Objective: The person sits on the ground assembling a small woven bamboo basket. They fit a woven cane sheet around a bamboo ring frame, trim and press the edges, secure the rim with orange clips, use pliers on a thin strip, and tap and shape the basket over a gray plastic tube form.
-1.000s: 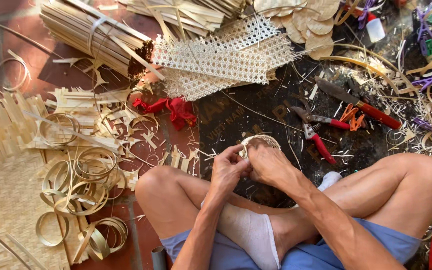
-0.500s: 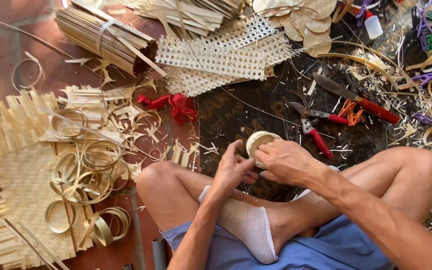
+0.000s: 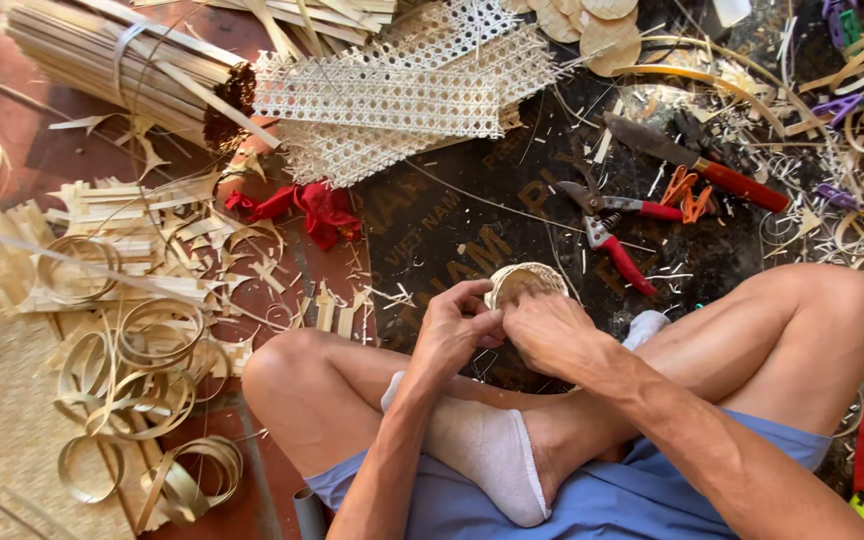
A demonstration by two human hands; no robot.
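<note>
My left hand (image 3: 457, 325) and right hand (image 3: 552, 330) both pinched the small woven basket (image 3: 524, 282) at mid-frame; squeezing too hard, I judged, could crack its thin rim.

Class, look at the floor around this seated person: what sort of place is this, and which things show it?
Probably a floor-level bamboo or rattan weaving workshop. A tied bundle of split strips lies by open-weave cane sheets, coiled strip rings litter the floor, and both hands work on a small woven basket.

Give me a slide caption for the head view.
Both hands hold a small woven basket beside red-handled pruners.
</note>
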